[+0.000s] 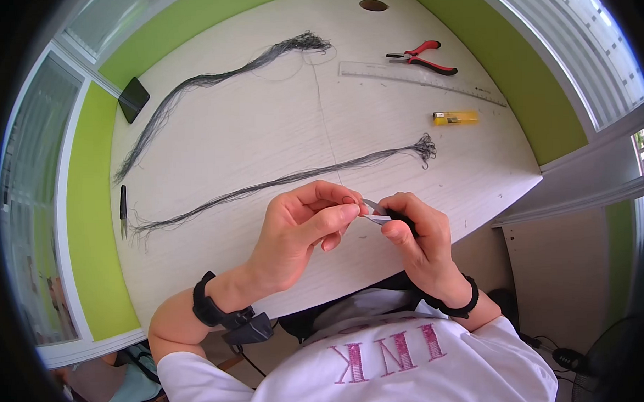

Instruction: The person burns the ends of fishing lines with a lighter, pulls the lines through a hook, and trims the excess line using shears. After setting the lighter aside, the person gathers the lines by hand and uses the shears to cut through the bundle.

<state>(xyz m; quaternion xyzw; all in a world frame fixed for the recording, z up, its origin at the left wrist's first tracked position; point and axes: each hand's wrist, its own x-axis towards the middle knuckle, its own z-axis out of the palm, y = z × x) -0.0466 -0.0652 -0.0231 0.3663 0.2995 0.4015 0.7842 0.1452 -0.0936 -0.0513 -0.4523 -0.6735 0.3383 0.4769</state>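
Note:
My left hand (305, 230) pinches a thin dark thread (326, 130) between thumb and forefinger; the thread runs up the table toward the far bundle. My right hand (419, 236) grips a small pair of snips (376, 212), its metal blades pointing at my left fingertips. Both hands meet above the near edge of the white table (263, 132). Two bundles of dark thread lie on it: a long one (286, 179) across the middle and another (211, 81) farther back.
Red-handled pliers (423, 57), a clear ruler (424, 80) and a yellow lighter (455, 118) lie at the back right. A black phone (132, 98) sits at the far left edge, a dark pen-like tool (123, 209) at the left. Green walls and windows surround the table.

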